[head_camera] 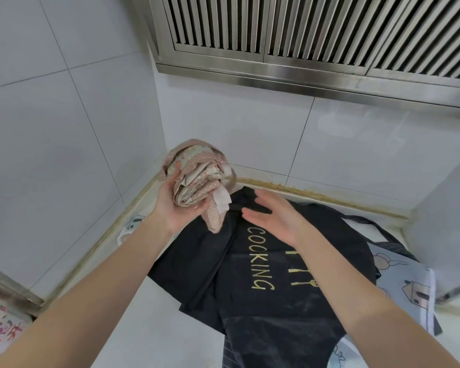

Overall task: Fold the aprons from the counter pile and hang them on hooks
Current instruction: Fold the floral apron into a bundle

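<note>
My left hand point(174, 207) grips a bundled pink dotted apron point(197, 172), lifted above the counter near the wall corner, with a strap end and a white label dangling below. My right hand point(272, 215) hovers beside it with fingers straight and spread, holding nothing. Under both hands a black apron point(266, 296) with gold "COOKING" lettering lies spread on the white counter point(154, 325). A light blue apron point(406, 285) printed with little houses lies beneath the black one at the right. No hooks are in view.
White tiled walls point(64, 144) meet in a corner behind the pile. A steel slatted hood point(303, 35) hangs overhead. A white panel point(446, 216) stands at the right edge. A container with red characters point(0, 328) sits at the lower left.
</note>
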The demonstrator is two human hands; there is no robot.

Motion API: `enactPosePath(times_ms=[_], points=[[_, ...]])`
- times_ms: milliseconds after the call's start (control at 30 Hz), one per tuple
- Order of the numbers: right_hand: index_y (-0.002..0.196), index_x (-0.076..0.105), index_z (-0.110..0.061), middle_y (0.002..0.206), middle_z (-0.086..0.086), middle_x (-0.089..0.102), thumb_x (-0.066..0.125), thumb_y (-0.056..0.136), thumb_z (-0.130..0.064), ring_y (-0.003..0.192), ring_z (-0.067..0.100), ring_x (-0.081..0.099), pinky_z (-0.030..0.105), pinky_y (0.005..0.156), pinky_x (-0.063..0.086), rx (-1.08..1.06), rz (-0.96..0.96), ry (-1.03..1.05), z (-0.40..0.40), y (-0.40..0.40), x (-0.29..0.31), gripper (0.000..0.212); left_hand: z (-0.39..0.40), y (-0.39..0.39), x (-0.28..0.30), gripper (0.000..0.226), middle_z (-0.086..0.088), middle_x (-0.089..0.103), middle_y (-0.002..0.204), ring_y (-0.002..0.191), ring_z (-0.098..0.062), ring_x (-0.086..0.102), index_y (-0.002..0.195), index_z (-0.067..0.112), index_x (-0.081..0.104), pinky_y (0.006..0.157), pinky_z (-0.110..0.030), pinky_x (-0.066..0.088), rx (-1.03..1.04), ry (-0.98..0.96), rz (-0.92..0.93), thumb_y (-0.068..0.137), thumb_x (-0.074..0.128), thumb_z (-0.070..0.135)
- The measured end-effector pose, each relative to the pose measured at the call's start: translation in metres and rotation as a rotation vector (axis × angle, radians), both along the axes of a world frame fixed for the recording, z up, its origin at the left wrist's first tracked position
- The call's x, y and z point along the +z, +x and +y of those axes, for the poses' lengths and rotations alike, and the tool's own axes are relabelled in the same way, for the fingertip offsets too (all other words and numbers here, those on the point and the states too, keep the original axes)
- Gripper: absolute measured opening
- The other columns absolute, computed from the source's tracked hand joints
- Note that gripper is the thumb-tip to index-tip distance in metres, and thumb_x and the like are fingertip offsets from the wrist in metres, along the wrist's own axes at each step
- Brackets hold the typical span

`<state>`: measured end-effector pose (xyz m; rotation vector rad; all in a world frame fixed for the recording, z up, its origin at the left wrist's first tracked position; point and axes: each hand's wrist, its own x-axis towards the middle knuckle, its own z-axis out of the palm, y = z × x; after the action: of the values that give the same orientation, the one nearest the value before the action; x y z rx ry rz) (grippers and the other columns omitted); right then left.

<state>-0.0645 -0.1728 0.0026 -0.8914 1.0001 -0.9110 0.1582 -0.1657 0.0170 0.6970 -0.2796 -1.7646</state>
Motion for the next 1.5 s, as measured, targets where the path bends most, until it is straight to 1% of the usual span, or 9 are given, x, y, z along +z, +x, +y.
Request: enactPosePath(times_ms=[167, 300, 467, 600, 767, 900, 1067, 1333, 1500], points=[[0.124, 0.053, -0.018, 0.117, -0.002, 0.060, 0.066, 0.086, -0.014, 0.110, 0.012, 0.058, 0.027, 0.094, 0.045, 0.304, 0.230, -0.150, 0.012, 0.042, -0.001, 0.040, 0.002, -0.019, 0.003, 0.054, -0.008, 0.067, 0.077, 0.058, -0.020, 0.065, 0.081, 0.007, 0.071, 0.048, -0.026, 0.051, -0.029, -0.081, 0.019, 0.101, 0.027, 0.032], [0.098, 0.062, -0.011, 0.092, -0.001, 0.061, 0.068, 0.082, -0.007, 0.085, 0.009, 0.058, 0.011, 0.067, 0.044, 0.241, 0.502, -0.346, 0.012, 0.060, -0.005, 0.017, 0.000, -0.025, 0.007, 0.043, -0.006, 0.068, 0.094, 0.076, -0.016, 0.066, 0.114, 0.010, 0.059, 0.062, -0.026, 0.051, -0.035, -0.094, -0.067, 0.101, 0.029, 0.038], [0.085, 0.063, -0.003, 0.075, 0.010, 0.067, 0.045, 0.096, -0.008, 0.073, 0.017, 0.065, 0.030, 0.080, 0.052, 0.345, -0.107, -0.035, 0.017, 0.036, 0.013, 0.021, -0.006, -0.019, 0.005, 0.047, -0.001, 0.062, 0.123, 0.104, -0.014, 0.061, 0.131, 0.014, 0.053, 0.077, -0.025, 0.049, 0.128, -0.084, -0.095, 0.095, 0.043, 0.043], [0.072, 0.051, -0.005, 0.052, 0.004, 0.050, 0.042, 0.098, -0.014, 0.049, 0.010, 0.049, 0.028, 0.070, 0.046, 0.422, 0.305, -0.223, 0.027, 0.051, 0.027, 0.029, -0.009, -0.027, 0.008, 0.058, -0.005, 0.057, 0.133, 0.111, -0.018, 0.060, 0.136, 0.015, 0.048, 0.082, -0.031, 0.052, 0.239, -0.080, -0.092, 0.087, 0.054, 0.046], [0.075, 0.041, -0.014, 0.069, -0.005, 0.042, 0.054, 0.084, -0.007, 0.064, 0.015, 0.045, 0.025, 0.052, 0.030, 0.679, 1.076, -0.834, 0.038, 0.075, 0.047, 0.017, -0.003, -0.035, 0.005, 0.050, -0.008, 0.058, 0.126, 0.111, -0.027, 0.061, 0.127, 0.025, 0.041, 0.091, -0.051, 0.051, 0.242, -0.195, -0.305, 0.084, 0.065, 0.028], [0.070, 0.061, -0.009, 0.069, 0.003, 0.060, 0.053, 0.083, -0.003, 0.062, 0.014, 0.053, 0.031, 0.061, 0.044, 0.546, 0.939, -0.913, 0.040, 0.077, 0.054, 0.017, 0.000, -0.034, 0.005, 0.039, -0.006, 0.059, 0.121, 0.104, -0.022, 0.064, 0.122, 0.026, 0.042, 0.079, -0.035, 0.057, 0.299, -0.209, -0.363, 0.089, 0.061, 0.018], [0.092, 0.076, -0.008, 0.073, -0.019, 0.067, 0.063, 0.087, -0.008, 0.067, -0.005, 0.062, 0.013, 0.067, 0.045, 0.253, 0.746, -0.856, 0.020, 0.068, 0.068, 0.014, -0.001, -0.043, 0.012, 0.030, -0.005, 0.063, 0.102, 0.075, -0.015, 0.068, 0.110, 0.030, 0.048, 0.056, -0.027, 0.055, 0.247, -0.245, -0.275, 0.090, 0.057, 0.009], [0.078, 0.071, -0.011, 0.070, 0.003, 0.065, 0.072, 0.081, -0.010, 0.065, 0.015, 0.063, 0.032, 0.065, 0.058, 0.288, 0.757, -0.588, -0.009, 0.040, 0.093, 0.003, -0.003, -0.051, 0.009, 0.043, -0.014, 0.062, 0.122, 0.109, -0.030, 0.062, 0.129, 0.014, 0.046, 0.085, -0.049, 0.054, 0.132, -0.152, -0.291, 0.089, 0.060, 0.010], [0.097, 0.071, -0.011, 0.086, 0.001, 0.063, 0.070, 0.080, -0.014, 0.079, 0.014, 0.055, 0.029, 0.070, 0.043, 0.361, 1.104, -0.951, -0.011, 0.045, 0.107, 0.017, -0.002, -0.060, 0.014, 0.021, -0.015, 0.066, 0.095, 0.095, -0.027, 0.063, 0.101, 0.000, 0.062, 0.095, -0.047, 0.049, 0.098, -0.101, -0.130, 0.089, 0.053, 0.013]])
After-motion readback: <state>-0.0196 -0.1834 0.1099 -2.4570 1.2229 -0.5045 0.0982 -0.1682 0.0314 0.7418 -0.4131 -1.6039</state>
